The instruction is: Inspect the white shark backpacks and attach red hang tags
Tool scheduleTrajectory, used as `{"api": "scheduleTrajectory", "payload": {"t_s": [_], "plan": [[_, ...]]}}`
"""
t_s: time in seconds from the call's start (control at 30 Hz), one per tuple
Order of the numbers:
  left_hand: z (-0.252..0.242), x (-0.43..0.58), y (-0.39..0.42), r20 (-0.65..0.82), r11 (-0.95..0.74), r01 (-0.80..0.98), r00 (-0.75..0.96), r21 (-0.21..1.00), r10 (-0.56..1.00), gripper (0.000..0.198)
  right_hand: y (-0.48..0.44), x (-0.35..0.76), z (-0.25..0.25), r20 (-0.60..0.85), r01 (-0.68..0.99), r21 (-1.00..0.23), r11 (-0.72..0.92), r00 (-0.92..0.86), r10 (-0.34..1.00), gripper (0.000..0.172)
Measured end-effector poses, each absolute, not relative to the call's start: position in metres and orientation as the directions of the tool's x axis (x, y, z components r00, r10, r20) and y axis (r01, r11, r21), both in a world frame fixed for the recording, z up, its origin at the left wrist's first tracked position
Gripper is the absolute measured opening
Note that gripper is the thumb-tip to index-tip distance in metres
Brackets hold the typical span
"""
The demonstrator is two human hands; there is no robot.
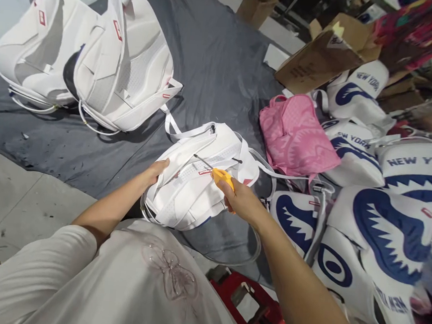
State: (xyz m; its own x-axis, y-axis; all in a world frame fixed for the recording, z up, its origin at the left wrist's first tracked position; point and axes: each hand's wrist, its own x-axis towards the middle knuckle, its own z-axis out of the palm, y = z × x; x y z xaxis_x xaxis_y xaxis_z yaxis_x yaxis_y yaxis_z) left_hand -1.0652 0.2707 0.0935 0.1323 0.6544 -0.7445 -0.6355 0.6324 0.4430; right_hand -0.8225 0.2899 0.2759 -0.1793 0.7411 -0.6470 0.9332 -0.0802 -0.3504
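Note:
A white backpack lies back-side up in front of me on a dark grey cloth. My left hand grips its left edge, fingers curled over the fabric. My right hand is closed round yellow-handled snips, whose thin metal blades point left over the backpack's mesh panel and straps.
Two more white backpacks lie at the far left of the cloth. A pink bag and a heap of white-and-blue "NEW YORK" backpacks fill the right. Cardboard boxes stand behind. A red object sits near my lap.

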Motion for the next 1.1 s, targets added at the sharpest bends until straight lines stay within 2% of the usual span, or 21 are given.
{"api": "scheduleTrajectory", "payload": {"t_s": [0.13,0.27,0.4,0.43,0.53,0.57,0.7,0.77,0.87,0.93,1.0,1.03,1.1], "plan": [[0.098,-1.065,0.273,-0.754,0.659,-0.598,0.132,0.456,0.643,0.043,0.275,-0.822,0.278,-0.719,0.928,-0.363,-0.081,-0.224,0.657,0.054],[0.104,-1.064,0.273,-0.753,0.686,-0.563,0.160,0.462,0.638,0.042,0.269,-0.827,0.284,-0.672,0.973,-0.229,-0.029,-0.137,0.728,0.054],[0.108,-1.063,0.272,-0.748,0.719,-0.531,0.217,0.449,0.627,0.043,0.261,-0.836,0.287,-0.693,0.973,-0.228,-0.038,-0.135,0.708,0.051],[0.109,-1.063,0.272,-0.745,0.724,-0.526,0.231,0.446,0.626,0.044,0.258,-0.838,0.288,-0.718,0.968,-0.241,-0.069,-0.131,0.683,0.049],[0.114,-1.064,0.270,-0.718,0.722,-0.531,0.270,0.445,0.641,0.044,0.245,-0.835,0.292,-0.842,0.917,-0.354,-0.183,-0.228,0.490,0.038],[0.116,-1.064,0.269,-0.706,0.715,-0.537,0.279,0.447,0.651,0.043,0.242,-0.832,0.294,-0.841,0.899,-0.382,-0.214,-0.242,0.484,0.036],[0.120,-1.063,0.265,-0.692,0.720,-0.540,0.310,0.436,0.652,0.046,0.236,-0.815,0.303,-0.669,0.856,-0.467,-0.224,-0.175,0.723,0.036],[0.119,-1.062,0.264,-0.697,0.739,-0.525,0.333,0.423,0.635,0.049,0.236,-0.812,0.306,-0.631,0.862,-0.470,-0.191,-0.177,0.756,0.036],[0.116,-1.059,0.263,-0.693,0.750,-0.500,0.347,0.433,0.632,0.052,0.232,-0.812,0.307,-0.612,0.912,-0.382,-0.152,-0.127,0.781,0.037],[0.116,-1.058,0.263,-0.687,0.748,-0.492,0.347,0.446,0.638,0.055,0.228,-0.809,0.307,-0.665,0.911,-0.384,-0.150,-0.160,0.729,0.040],[0.118,-1.057,0.262,-0.646,0.724,-0.475,0.352,0.500,0.677,0.060,0.223,-0.801,0.306,-0.732,0.882,-0.440,-0.168,-0.245,0.635,0.043],[0.120,-1.056,0.261,-0.609,0.692,-0.413,0.333,0.592,0.720,0.062,0.222,-0.795,0.306,-0.732,0.867,-0.466,-0.175,-0.268,0.626,0.045],[0.125,-1.051,0.258,-0.507,0.548,-0.158,0.238,0.821,0.828,0.060,0.221,-0.784,0.306,-0.651,0.850,-0.498,-0.172,-0.236,0.721,0.049]]}}
